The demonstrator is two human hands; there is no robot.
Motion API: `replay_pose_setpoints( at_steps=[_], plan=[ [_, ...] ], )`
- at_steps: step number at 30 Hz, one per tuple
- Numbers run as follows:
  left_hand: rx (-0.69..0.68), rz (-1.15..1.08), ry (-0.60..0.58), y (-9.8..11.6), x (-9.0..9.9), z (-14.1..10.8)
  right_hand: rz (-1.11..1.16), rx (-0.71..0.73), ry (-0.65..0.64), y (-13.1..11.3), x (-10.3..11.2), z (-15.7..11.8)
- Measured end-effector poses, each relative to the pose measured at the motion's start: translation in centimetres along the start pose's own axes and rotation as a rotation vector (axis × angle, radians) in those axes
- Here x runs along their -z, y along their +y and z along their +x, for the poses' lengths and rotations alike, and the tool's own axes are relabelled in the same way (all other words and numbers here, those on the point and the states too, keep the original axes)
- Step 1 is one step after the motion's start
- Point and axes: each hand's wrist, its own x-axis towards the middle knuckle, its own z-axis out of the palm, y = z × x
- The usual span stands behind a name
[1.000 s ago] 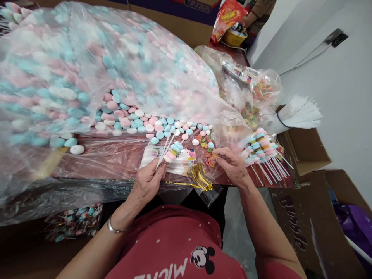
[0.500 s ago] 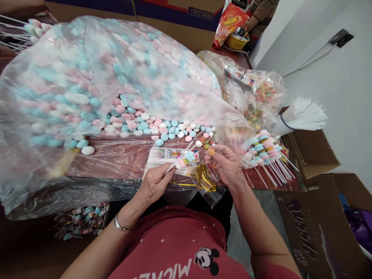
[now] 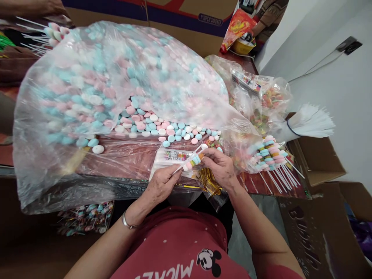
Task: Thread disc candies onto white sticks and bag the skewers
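My left hand (image 3: 162, 184) is closed around the stick of a candy skewer (image 3: 190, 164), threaded with pink, white, blue and green pieces. A second white stick (image 3: 192, 153) runs beside it from the same hand. Thumb and fingers of my right hand (image 3: 219, 166) pinch an orange gummy ring (image 3: 201, 155) at the skewer's upper end; whether the stick passes through it I cannot tell. Below the right hand lies a bunch of gold twist ties (image 3: 209, 181). Flat printed plastic bags (image 3: 162, 158) lie under the skewer. Small gummy rings (image 3: 213, 144) are just behind the right hand.
A large clear bag (image 3: 69, 77) spills pink, blue and white candies (image 3: 171, 132) onto the table. Loaded skewers (image 3: 269, 153) lie at right, near bundled white sticks (image 3: 310, 122) and an open carton (image 3: 316, 155). Another person's arm (image 3: 31, 7) shows at upper left.
My right hand has moved left with the orange gummy ring, bringing it to the skewer's end. The view has shifted slightly, and another person's arm now shows at upper left.
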Motion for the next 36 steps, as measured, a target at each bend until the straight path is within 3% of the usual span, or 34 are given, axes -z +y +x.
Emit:
replay_pose_setpoints(
  at_steps=[3,6,11,14,17,22,24,31,36],
  plan=[
    [0.003,-0.02,-0.006,-0.1,0.0,0.0,-0.227,0.179,-0.123,-0.9,0.2,0.2],
    [-0.007,-0.049,-0.012,-0.2,0.1,0.0,-0.31,0.27,-0.238,-1.7,0.3,0.5],
    [0.017,-0.102,0.011,-0.3,0.1,-0.2,-0.215,0.146,-0.329,-2.3,1.3,1.4],
    [0.063,-0.124,0.094,-0.2,0.1,-0.3,-0.238,0.055,-0.186,-2.5,2.6,3.0],
    [0.095,-0.174,0.173,-0.3,0.0,-0.4,-0.56,0.093,-0.105,-2.3,3.3,4.9],
    [0.137,-0.221,0.217,-0.5,-0.3,-0.5,-0.988,0.094,-0.299,-1.0,2.3,5.5],
    [0.147,-0.228,0.227,-0.5,-0.3,-0.5,-0.987,0.109,-0.285,-0.8,1.8,5.2],
    [0.166,-0.234,0.233,-0.4,-0.3,-0.5,-0.601,0.076,-0.175,-2.0,0.9,6.2],
    [0.181,-0.234,0.235,-0.7,-0.5,-0.6,-0.798,0.14,-0.232,-1.8,-0.3,8.2]
  ],
)
